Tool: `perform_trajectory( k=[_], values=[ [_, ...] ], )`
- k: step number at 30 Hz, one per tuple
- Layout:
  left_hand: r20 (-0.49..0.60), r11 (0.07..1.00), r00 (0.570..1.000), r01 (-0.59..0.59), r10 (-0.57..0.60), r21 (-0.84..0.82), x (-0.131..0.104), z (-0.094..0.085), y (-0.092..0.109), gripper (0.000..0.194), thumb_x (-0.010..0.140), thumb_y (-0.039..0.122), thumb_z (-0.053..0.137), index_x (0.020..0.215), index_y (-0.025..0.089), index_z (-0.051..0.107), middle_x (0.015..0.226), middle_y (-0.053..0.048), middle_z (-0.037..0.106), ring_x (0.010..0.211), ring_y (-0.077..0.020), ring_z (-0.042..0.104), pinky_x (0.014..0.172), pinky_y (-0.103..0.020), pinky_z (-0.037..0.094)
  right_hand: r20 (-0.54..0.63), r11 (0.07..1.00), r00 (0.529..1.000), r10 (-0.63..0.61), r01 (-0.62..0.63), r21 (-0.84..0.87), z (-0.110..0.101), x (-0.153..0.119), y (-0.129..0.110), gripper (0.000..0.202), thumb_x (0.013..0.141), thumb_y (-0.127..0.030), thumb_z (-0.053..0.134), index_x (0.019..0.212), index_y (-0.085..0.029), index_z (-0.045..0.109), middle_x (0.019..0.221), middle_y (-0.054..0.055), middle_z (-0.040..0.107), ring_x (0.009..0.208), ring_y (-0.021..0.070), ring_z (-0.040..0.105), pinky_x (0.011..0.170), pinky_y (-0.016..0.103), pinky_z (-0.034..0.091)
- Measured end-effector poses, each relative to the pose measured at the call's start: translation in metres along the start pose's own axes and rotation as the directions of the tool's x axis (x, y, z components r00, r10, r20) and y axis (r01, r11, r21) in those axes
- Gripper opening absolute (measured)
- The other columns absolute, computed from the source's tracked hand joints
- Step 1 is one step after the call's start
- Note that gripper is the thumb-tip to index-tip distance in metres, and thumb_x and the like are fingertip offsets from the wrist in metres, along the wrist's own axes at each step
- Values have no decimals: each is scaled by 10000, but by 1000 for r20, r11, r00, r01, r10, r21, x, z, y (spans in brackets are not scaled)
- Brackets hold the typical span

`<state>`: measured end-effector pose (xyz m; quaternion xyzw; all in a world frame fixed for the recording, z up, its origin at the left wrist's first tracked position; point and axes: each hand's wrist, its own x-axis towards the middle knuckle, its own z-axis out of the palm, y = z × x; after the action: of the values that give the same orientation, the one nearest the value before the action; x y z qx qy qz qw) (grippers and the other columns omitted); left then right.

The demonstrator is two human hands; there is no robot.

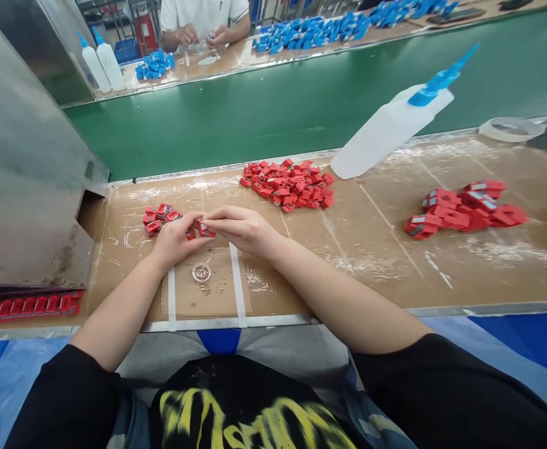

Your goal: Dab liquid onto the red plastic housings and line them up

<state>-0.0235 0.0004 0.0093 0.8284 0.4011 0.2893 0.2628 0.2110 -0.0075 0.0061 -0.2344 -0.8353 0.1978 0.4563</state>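
Between my two hands is a small red plastic part (204,229) with a light face. My left hand (176,240) is closed on it from the left, and another bit of red shows by its fingers. From the right, the fingertips of my right hand (245,229) pinch the same part. Just beyond my left hand lies a small group of red parts (159,218). Below my hands a small round clear dish (201,272) sits on a taped cardboard sheet (208,299). A larger heap of red parts (292,185) lies past my right hand.
A white squeeze bottle (385,134) with a blue nozzle is right of the heap. More red parts (464,209) and a tape roll (511,129) lie further right. A metal housing (30,156) borders the left. Across the green belt (208,131), a person handles small items near blue parts (310,32).
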Motion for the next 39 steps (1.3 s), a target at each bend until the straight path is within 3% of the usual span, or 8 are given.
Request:
perform_trajectory(
  k=[5,8,11,22,28,31,34,39],
  values=[
    [-62,994,994,-91,95,60,0,-1,5,502,921,457,777,1360,258,635,1138,-54,747,963,-196,717,863,-308,549,-162,912,911,379,-338,230,7,6,-7,309,928,-416,782,1188,-248,774,1192,82,705,962,178,681,813,338,620],
    [-93,976,986,-121,140,183,0,-4,8,481,931,514,751,1346,284,669,1155,-64,695,989,-206,690,824,-297,546,35,774,857,514,-480,414,8,7,-2,536,877,-456,809,1326,-193,680,1240,109,704,968,180,680,814,333,616],
    [-86,960,987,-111,137,258,-1,-6,8,460,937,530,735,1342,317,692,1130,-63,652,933,-194,668,780,-287,542,284,643,835,472,-546,537,9,8,-2,350,980,-418,660,1208,-153,672,1101,89,735,948,169,688,853,342,604],
    [-176,969,953,-235,245,76,3,-1,2,467,887,493,808,1300,292,724,1024,-43,636,929,-197,640,838,-324,562,201,642,832,518,-533,551,20,6,-7,284,972,-434,671,1046,-187,551,880,-9,621,759,133,592,697,273,507],
    [-132,982,991,5,-31,-191,16,-7,1,721,911,716,651,1471,263,619,1273,-110,691,801,-182,654,784,-349,576,112,622,879,464,-414,665,22,14,6,220,1028,-374,614,1102,-195,510,898,-9,630,843,142,626,827,295,524],
    [-51,972,998,35,-48,-232,29,-6,3,885,870,892,492,1383,197,683,1277,-157,716,1112,-333,693,1018,-460,543,112,728,904,412,-401,557,16,18,8,227,1048,-388,612,1101,-187,520,952,4,619,909,151,602,908,312,509],
    [41,971,996,82,-75,-223,39,-2,8,873,833,904,540,1256,166,733,1209,-159,747,1271,-395,634,1158,-502,447,83,788,921,381,-371,492,13,20,8,203,1043,-344,635,1095,-173,538,1105,47,633,1067,168,592,1027,317,470],
    [31,936,986,165,-163,-311,47,2,19,727,866,813,615,1166,161,734,1045,-105,757,1007,-295,699,906,-379,564,83,742,921,381,-358,566,14,21,10,226,1067,-391,593,1060,-170,551,927,0,625,865,144,591,833,276,498]
  ],
)
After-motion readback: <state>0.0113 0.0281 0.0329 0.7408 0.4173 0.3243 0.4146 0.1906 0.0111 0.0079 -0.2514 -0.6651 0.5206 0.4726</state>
